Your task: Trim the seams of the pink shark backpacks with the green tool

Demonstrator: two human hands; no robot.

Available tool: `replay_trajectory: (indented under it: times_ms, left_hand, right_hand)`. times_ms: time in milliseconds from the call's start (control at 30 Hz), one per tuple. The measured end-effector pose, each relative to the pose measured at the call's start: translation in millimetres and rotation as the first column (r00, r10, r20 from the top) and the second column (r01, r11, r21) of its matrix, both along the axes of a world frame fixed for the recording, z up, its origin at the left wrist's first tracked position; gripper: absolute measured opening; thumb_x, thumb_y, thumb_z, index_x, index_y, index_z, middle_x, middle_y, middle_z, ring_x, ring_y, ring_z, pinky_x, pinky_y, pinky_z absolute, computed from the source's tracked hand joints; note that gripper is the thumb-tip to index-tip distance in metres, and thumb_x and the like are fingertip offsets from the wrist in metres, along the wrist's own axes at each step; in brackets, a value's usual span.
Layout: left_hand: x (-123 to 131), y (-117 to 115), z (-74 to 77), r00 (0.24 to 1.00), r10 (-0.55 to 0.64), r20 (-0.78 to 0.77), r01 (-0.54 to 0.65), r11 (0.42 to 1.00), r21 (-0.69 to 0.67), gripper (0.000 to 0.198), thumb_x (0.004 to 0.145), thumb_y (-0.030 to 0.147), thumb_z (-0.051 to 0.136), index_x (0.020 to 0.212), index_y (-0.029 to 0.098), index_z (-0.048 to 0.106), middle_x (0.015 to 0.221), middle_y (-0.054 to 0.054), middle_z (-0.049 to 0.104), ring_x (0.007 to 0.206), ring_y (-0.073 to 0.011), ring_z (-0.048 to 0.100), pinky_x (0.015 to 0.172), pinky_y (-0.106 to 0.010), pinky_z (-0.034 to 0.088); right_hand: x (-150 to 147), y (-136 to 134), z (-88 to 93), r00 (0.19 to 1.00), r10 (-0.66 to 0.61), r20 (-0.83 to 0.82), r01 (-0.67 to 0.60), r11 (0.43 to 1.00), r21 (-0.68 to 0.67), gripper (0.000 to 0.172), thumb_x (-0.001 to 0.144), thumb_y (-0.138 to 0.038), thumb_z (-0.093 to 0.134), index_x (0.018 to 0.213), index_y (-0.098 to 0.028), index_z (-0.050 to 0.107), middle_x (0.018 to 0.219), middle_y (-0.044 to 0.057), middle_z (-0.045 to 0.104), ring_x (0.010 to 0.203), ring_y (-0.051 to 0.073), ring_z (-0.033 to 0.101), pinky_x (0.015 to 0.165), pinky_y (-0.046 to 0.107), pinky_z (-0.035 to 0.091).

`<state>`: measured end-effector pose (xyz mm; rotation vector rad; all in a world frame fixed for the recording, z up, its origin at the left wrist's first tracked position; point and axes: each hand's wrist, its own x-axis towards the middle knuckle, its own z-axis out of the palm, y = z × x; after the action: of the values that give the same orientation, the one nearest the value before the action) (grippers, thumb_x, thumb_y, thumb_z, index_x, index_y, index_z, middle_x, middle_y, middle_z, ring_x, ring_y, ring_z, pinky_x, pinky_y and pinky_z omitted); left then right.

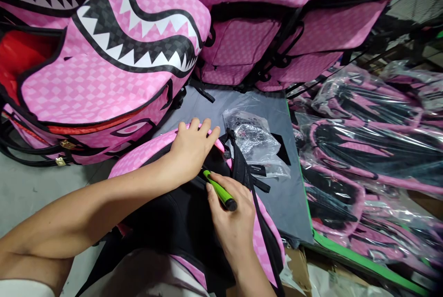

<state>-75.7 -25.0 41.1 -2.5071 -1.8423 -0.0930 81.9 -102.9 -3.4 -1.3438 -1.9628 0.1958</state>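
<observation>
A pink checkered backpack (pixel 266 237) with a black back panel lies in front of me, partly on my lap. My left hand (pixel 192 147) rests on its upper edge with the fingers curled over the pink rim, pressing it down. My right hand (pixel 231 221) is closed on a bright green tool with a black end (pixel 221 192), its tip against the black panel just below my left hand. A black strap (pixel 242 168) runs along the backpack's right side.
Pink backpacks with a shark-mouth print (pixel 114 57) are stacked at the back and left. A small clear bag of dark parts (pixel 254 142) lies on the grey table mat (pixel 292 191). Backpacks wrapped in clear plastic (pixel 367 149) are piled at the right.
</observation>
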Motion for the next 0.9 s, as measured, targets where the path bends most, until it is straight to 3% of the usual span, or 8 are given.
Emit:
replay_trajectory:
  times_ms: [133, 267, 400, 533, 700, 900]
  left_hand:
    - [-1, 0, -0.1, 1.000, -0.007, 0.003, 0.007, 1.000, 0.012, 0.063, 0.089, 0.018, 0.055, 0.149, 0.022, 0.037, 0.152, -0.011, 0.041, 0.124, -0.0320, 0.047, 0.087, -0.044, 0.046]
    - [-1, 0, 0.3, 1.000, 0.012, -0.006, -0.012, 1.000, 0.003, 0.057, 0.094, 0.018, 0.048, 0.149, 0.023, 0.036, 0.153, -0.011, 0.041, 0.124, -0.0310, 0.047, 0.087, -0.044, 0.046]
    - [0, 0, 0.8, 1.000, 0.007, 0.002, -0.007, 1.000, -0.010, 0.062, 0.090, 0.018, 0.054, 0.149, 0.022, 0.036, 0.152, -0.011, 0.041, 0.122, -0.0310, 0.047, 0.087, -0.043, 0.046]
    - [0, 1, -0.7, 1.000, 0.016, -0.001, -0.016, 1.000, 0.001, 0.059, 0.092, 0.018, 0.053, 0.149, 0.023, 0.037, 0.152, -0.011, 0.041, 0.122, -0.0302, 0.047, 0.087, -0.043, 0.046]
    - [0, 3, -2.9, 1.000, -0.001, 0.010, 0.001, 1.000, 0.002, 0.065, 0.088, 0.022, 0.060, 0.149, 0.022, 0.036, 0.153, -0.011, 0.040, 0.125, -0.0321, 0.046, 0.088, -0.043, 0.046]
    - [1, 1, -3.6, 1.000, 0.020, 0.010, -0.020, 1.000, 0.012, 0.058, 0.091, 0.018, 0.053, 0.148, 0.023, 0.038, 0.152, -0.010, 0.042, 0.123, -0.0305, 0.047, 0.088, -0.042, 0.045]
  right_hand:
    - [-5, 0, -1.4, 0.999, -0.042, 0.012, 0.041, 0.999, 0.029, 0.015, 0.088, -0.026, 0.068, 0.102, -0.020, 0.071, 0.096, 0.004, 0.075, 0.089, 0.020, 0.068, 0.084, 0.037, 0.044]
    - [-13, 3, -0.7, 0.998, 0.019, -0.053, -0.019, 1.000, -0.009, 0.015, 0.088, -0.023, 0.068, 0.103, -0.020, 0.071, 0.097, 0.004, 0.075, 0.092, 0.019, 0.068, 0.085, 0.035, 0.046]
    - [-14, 4, -0.2, 0.999, -0.020, 0.028, 0.018, 0.998, 0.059, 0.014, 0.088, -0.022, 0.068, 0.101, -0.019, 0.071, 0.095, 0.004, 0.075, 0.089, 0.020, 0.068, 0.084, 0.036, 0.045]
    - [-12, 4, -0.7, 1.000, 0.003, -0.029, -0.003, 1.000, 0.028, 0.015, 0.089, -0.022, 0.066, 0.103, -0.019, 0.071, 0.097, 0.005, 0.075, 0.091, 0.020, 0.068, 0.085, 0.036, 0.046]
    - [-9, 3, 2.0, 0.998, -0.041, 0.046, 0.038, 0.997, 0.070, 0.012, 0.088, -0.024, 0.067, 0.099, -0.020, 0.071, 0.092, 0.004, 0.075, 0.086, 0.021, 0.069, 0.083, 0.037, 0.046]
    - [-6, 1, 2.5, 0.998, -0.027, 0.059, 0.024, 0.998, 0.052, 0.014, 0.090, -0.026, 0.065, 0.102, -0.021, 0.070, 0.095, 0.005, 0.076, 0.087, 0.022, 0.069, 0.083, 0.039, 0.047]
